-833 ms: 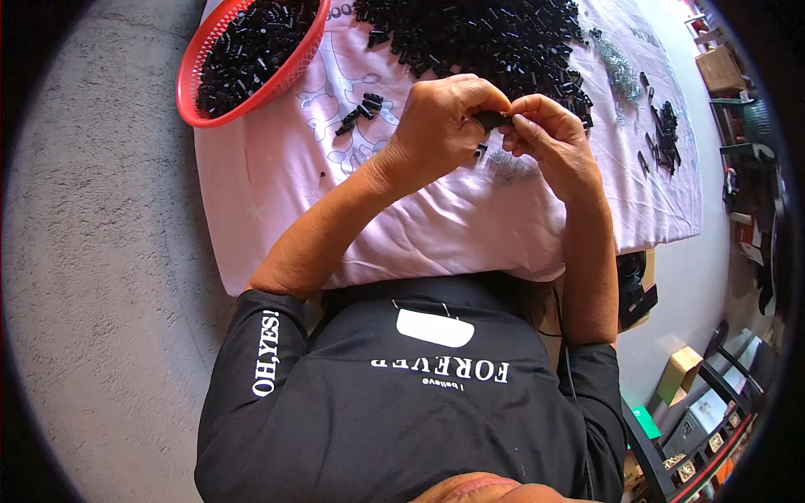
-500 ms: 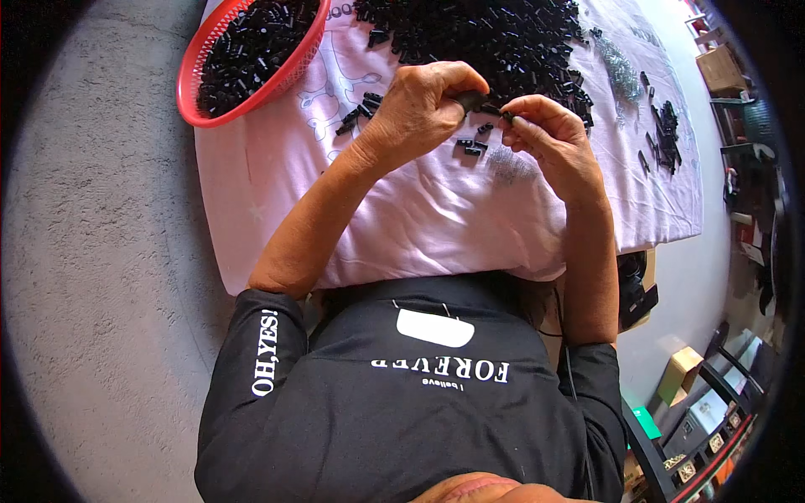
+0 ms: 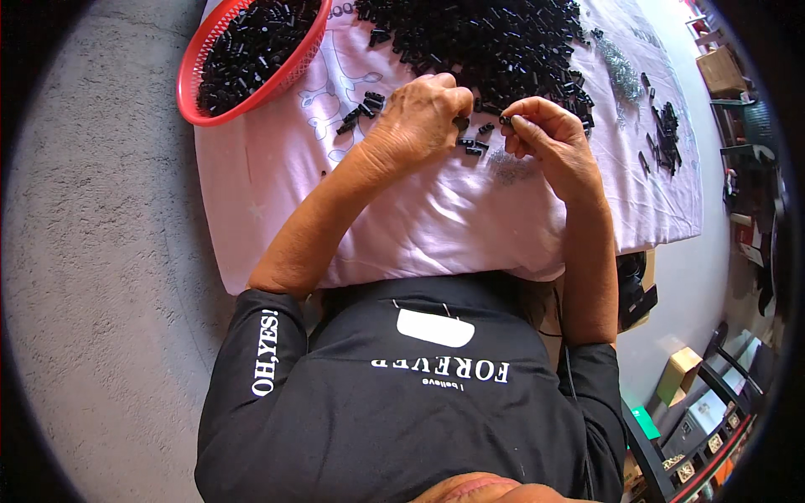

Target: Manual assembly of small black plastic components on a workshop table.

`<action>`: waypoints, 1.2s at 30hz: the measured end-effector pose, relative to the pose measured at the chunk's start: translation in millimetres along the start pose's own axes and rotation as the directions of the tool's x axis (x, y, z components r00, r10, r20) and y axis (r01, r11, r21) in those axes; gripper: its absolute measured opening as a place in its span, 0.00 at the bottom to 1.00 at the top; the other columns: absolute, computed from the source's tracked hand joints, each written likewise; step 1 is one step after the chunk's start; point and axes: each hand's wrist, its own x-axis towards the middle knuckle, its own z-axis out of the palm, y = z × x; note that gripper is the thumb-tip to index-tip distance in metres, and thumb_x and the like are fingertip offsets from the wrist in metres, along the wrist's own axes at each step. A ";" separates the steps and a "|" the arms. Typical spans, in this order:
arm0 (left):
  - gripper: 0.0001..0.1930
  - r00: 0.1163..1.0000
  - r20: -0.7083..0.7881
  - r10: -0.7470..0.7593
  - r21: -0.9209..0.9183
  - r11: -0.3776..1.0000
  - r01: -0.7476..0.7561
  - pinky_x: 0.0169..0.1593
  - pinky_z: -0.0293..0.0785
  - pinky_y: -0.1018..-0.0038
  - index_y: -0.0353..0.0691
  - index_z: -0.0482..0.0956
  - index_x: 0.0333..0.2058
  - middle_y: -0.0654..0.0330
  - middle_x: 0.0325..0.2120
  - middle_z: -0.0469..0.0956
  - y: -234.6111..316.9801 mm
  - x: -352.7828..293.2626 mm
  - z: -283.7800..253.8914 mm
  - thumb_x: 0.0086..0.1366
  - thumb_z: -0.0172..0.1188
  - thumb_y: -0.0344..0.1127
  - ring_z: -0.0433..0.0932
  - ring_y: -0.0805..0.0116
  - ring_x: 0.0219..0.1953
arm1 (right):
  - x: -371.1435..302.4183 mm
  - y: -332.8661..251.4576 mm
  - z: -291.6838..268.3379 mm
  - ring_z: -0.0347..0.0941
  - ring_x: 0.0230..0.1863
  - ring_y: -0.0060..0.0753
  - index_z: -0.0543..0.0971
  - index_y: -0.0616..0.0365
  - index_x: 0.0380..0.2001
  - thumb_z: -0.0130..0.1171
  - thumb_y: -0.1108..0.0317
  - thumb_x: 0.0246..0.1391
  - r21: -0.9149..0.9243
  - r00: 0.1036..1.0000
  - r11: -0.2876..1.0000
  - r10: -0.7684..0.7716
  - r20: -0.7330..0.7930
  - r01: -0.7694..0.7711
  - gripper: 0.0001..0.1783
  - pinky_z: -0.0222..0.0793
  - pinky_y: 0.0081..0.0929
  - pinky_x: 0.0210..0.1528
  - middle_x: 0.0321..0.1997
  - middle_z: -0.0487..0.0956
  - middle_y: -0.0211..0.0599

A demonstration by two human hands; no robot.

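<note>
Pinched between the thumb and forefinger of my right hand (image 3: 553,138) is a small black cylindrical piece (image 3: 506,121). My left hand (image 3: 423,113) is a short way to its left, fingers curled in and closed. Something dark (image 3: 461,124) shows at its fingertips, too hidden to name. Just beyond both hands lies a large heap of small black cylindrical pieces (image 3: 495,42). A few loose black pieces (image 3: 472,147) rest on the cloth between my hands, and others (image 3: 362,111) lie beside my left wrist.
A red plastic basket (image 3: 191,75) full of black pieces stands at the far left on the pink cloth (image 3: 402,222). Small silvery parts (image 3: 622,74) lie right of the heap, with more silvery bits (image 3: 511,168) near my right hand. Longer black pieces (image 3: 667,138) sit farther right.
My left hand has drawn away from the right and turned, its fingers curling downward. The right hand stays nearly in place, with the black piece now showing end-on.
</note>
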 end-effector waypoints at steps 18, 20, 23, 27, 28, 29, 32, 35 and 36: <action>0.20 0.997 -0.077 0.025 -0.411 0.910 -0.055 0.46 0.77 0.73 0.35 0.79 0.43 0.53 0.36 0.81 12.9 4.7 -4.4 0.53 0.51 0.14 0.81 0.64 0.40 | -1.2 -2.4 1.0 0.75 0.32 0.17 0.79 0.61 0.43 0.57 0.72 0.62 0.045 1.000 0.999 -0.008 0.000 0.008 0.08 0.70 0.15 0.35 0.31 0.80 0.29; 0.21 0.996 -0.086 0.020 -0.455 0.889 -0.057 0.47 0.77 0.74 0.36 0.80 0.45 0.55 0.36 0.81 13.1 4.3 -4.6 0.53 0.51 0.14 0.81 0.67 0.41 | -1.2 -1.5 0.5 0.75 0.32 0.17 0.79 0.61 0.43 0.57 0.72 0.62 0.047 1.000 0.999 -0.012 0.004 0.012 0.08 0.70 0.14 0.36 0.31 0.80 0.29; 0.18 0.993 -0.043 -0.109 -0.596 0.801 0.062 0.48 0.76 0.75 0.33 0.79 0.44 0.58 0.36 0.81 13.1 4.5 -1.9 0.56 0.50 0.14 0.79 0.73 0.41 | -1.0 -1.7 1.2 0.75 0.32 0.17 0.80 0.61 0.43 0.57 0.72 0.63 0.049 1.000 0.999 -0.013 0.006 0.013 0.08 0.71 0.15 0.36 0.30 0.80 0.29; 0.15 0.985 0.025 -0.172 -0.739 0.660 0.134 0.49 0.75 0.77 0.30 0.78 0.43 0.60 0.36 0.79 13.8 5.9 1.6 0.58 0.50 0.14 0.78 0.75 0.42 | -1.1 -1.6 1.3 0.75 0.32 0.18 0.80 0.61 0.43 0.56 0.72 0.63 0.059 1.000 0.998 -0.003 -0.001 0.003 0.08 0.71 0.15 0.36 0.31 0.80 0.30; 0.14 0.981 0.046 -0.188 -0.759 0.631 0.156 0.49 0.75 0.78 0.30 0.77 0.42 0.60 0.36 0.79 15.5 6.3 1.4 0.58 0.50 0.14 0.78 0.75 0.41 | -1.1 -1.1 0.4 0.75 0.32 0.18 0.80 0.61 0.43 0.56 0.72 0.63 0.072 1.000 0.997 -0.005 0.006 0.005 0.08 0.72 0.16 0.36 0.31 0.81 0.30; 0.14 0.981 0.046 -0.187 -0.760 0.631 0.156 0.49 0.75 0.78 0.30 0.77 0.42 0.60 0.36 0.79 15.9 6.4 3.4 0.58 0.50 0.14 0.78 0.75 0.41 | -0.7 0.1 -1.2 0.75 0.32 0.18 0.80 0.61 0.43 0.56 0.72 0.63 0.071 1.000 0.997 -0.006 0.006 0.005 0.08 0.72 0.16 0.36 0.31 0.81 0.30; 0.13 0.985 0.054 -0.162 -0.779 0.611 0.143 0.48 0.75 0.79 0.31 0.76 0.41 0.61 0.35 0.78 16.7 5.6 7.7 0.59 0.51 0.15 0.77 0.76 0.41 | 0.4 2.4 -4.5 0.79 0.34 0.22 0.80 0.62 0.43 0.59 0.68 0.62 0.083 0.999 0.996 -0.017 0.028 0.015 0.10 0.76 0.19 0.38 0.36 0.82 0.35; 0.11 0.984 0.068 -0.165 -0.770 0.619 0.157 0.48 0.76 0.79 0.32 0.76 0.40 0.62 0.34 0.78 17.7 5.6 7.2 0.61 0.51 0.15 0.78 0.77 0.41 | 0.4 1.6 -4.0 0.79 0.34 0.22 0.80 0.62 0.43 0.59 0.68 0.62 0.097 0.999 0.995 -0.023 0.030 0.020 0.10 0.76 0.19 0.38 0.36 0.82 0.35; 0.11 0.983 0.067 -0.169 -0.780 0.606 0.157 0.48 0.76 0.79 0.32 0.76 0.40 0.62 0.35 0.78 16.5 5.9 7.8 0.61 0.51 0.15 0.78 0.77 0.40 | 0.1 0.8 -3.3 0.79 0.34 0.22 0.80 0.61 0.43 0.59 0.68 0.62 0.089 1.000 0.996 -0.016 0.018 0.015 0.10 0.76 0.18 0.37 0.35 0.82 0.35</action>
